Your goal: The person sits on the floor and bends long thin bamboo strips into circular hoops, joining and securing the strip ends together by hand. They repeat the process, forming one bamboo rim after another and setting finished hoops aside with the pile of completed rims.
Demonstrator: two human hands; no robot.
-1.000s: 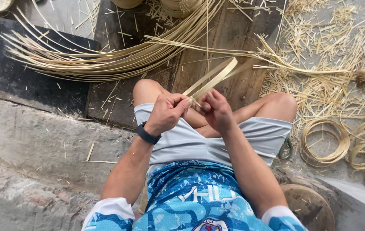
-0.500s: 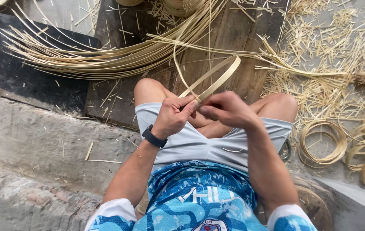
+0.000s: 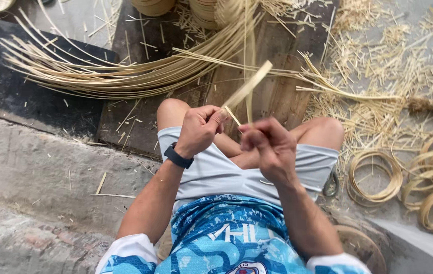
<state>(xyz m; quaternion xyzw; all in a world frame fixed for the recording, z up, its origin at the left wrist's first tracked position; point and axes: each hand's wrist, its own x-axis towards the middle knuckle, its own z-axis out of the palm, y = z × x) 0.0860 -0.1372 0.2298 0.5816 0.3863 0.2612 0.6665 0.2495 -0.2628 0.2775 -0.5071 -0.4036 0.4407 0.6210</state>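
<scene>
I sit with bare knees apart above a dark wooden board (image 3: pixel 282 91). My left hand (image 3: pixel 198 129), with a dark watch on its wrist, pinches the near end of a pale flat bamboo strip (image 3: pixel 249 83) that slants up to the right. My right hand (image 3: pixel 269 147) is closed beside it around a thin sliver (image 3: pixel 248 109) peeled off the strip, which rises straight up from the fist. The two hands are a little apart over my lap.
A long bundle of thin bamboo strips (image 3: pixel 115 76) fans across the board to the left. Several coiled bamboo rings (image 3: pixel 376 177) lie at the right amid scattered shavings (image 3: pixel 378 56). Stacked woven hoops (image 3: pixel 211 10) stand at the top. A concrete ledge (image 3: pixel 49 172) is at left.
My right hand has pulled away from the left and toward my lap, drawing the thin sliver off the strip. The strip's loop has opened and stands steeper.
</scene>
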